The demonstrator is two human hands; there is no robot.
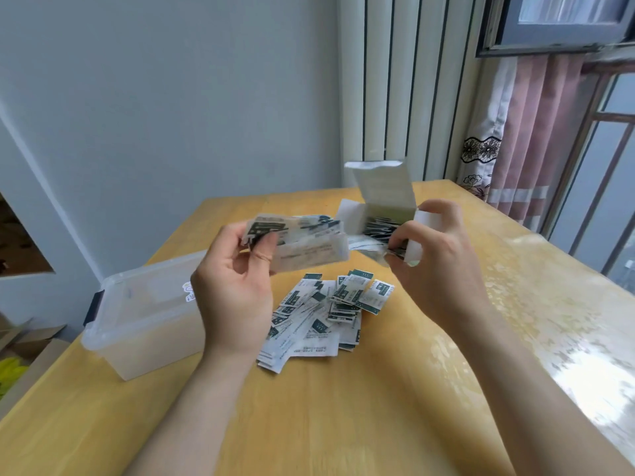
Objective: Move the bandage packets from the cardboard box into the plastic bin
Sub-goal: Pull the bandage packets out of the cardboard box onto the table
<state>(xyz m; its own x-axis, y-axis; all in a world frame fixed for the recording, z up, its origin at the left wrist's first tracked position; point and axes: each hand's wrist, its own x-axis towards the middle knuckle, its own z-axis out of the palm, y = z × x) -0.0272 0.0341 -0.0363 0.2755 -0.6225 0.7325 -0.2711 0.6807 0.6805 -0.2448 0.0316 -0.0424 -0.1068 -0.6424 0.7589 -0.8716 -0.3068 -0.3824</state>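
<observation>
My left hand (237, 290) holds a bunch of white-and-green bandage packets (299, 242) raised above the table. My right hand (436, 266) grips the small white cardboard box (385, 194), its lid flap open upward, with dark-edged packets (378, 231) sticking out of its mouth toward the left. A loose heap of packets (319, 314) lies on the wooden table (343, 407) below both hands. The clear plastic bin (144, 317) with a black latch stands at the left, partly behind my left hand; no packets show inside it.
The table's left edge runs beside the bin, with cardboard and something yellow on the floor beyond. A glossy cover reflects light on the table's right side. A wall, a ribbed panel (405, 80) and a pink curtain (529, 132) stand behind.
</observation>
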